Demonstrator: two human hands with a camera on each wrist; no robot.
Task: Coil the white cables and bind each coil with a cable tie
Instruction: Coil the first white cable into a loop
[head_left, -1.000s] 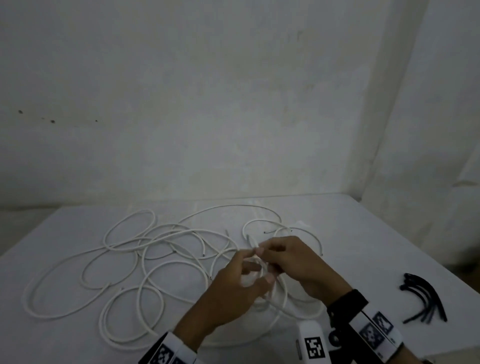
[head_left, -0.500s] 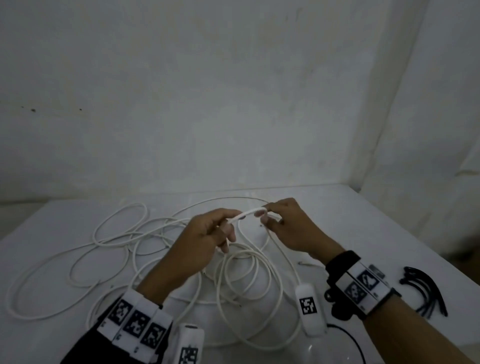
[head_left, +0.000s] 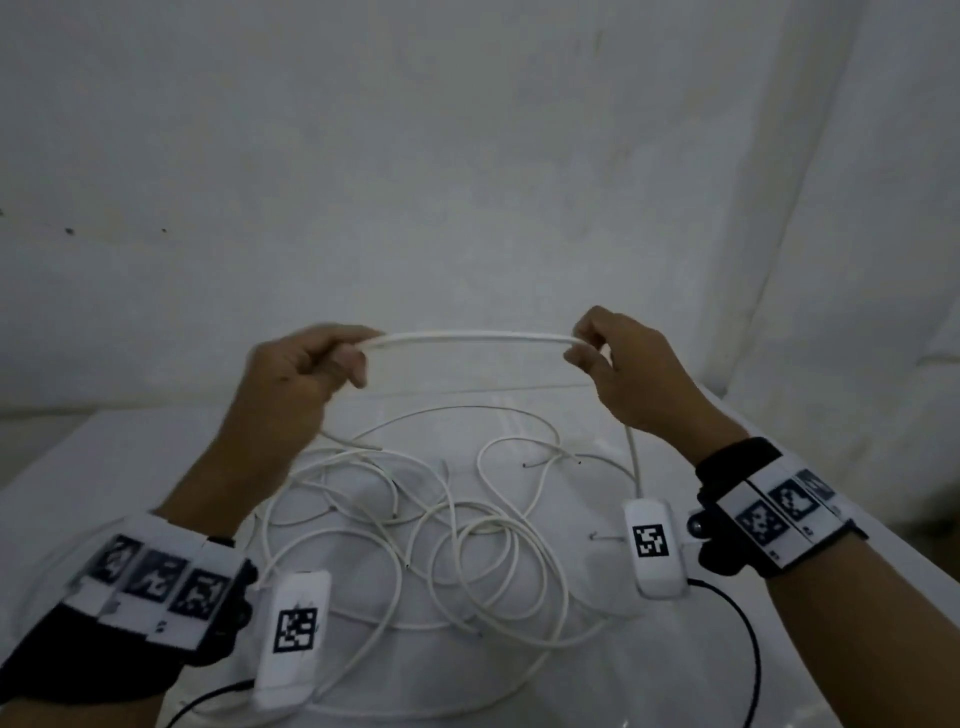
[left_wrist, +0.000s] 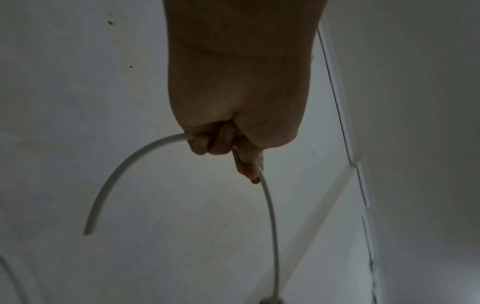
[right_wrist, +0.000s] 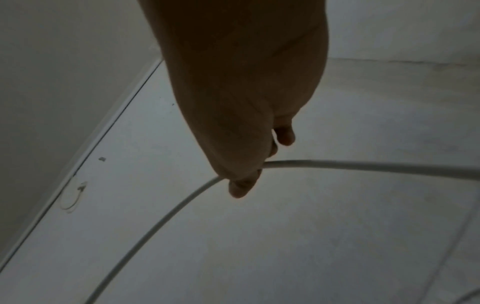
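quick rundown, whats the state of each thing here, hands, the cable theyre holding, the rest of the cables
left hand: raised, gripping the held cable
right hand: raised, pinching the held cable
held cable: stretched between the hands above the table, not coiled
loose cables: tangled on the table, untied

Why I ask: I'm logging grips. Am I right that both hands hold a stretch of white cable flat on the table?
Not quite: both hands hold the white cable, left hand and right hand, but raised above the table, as the head view shows.
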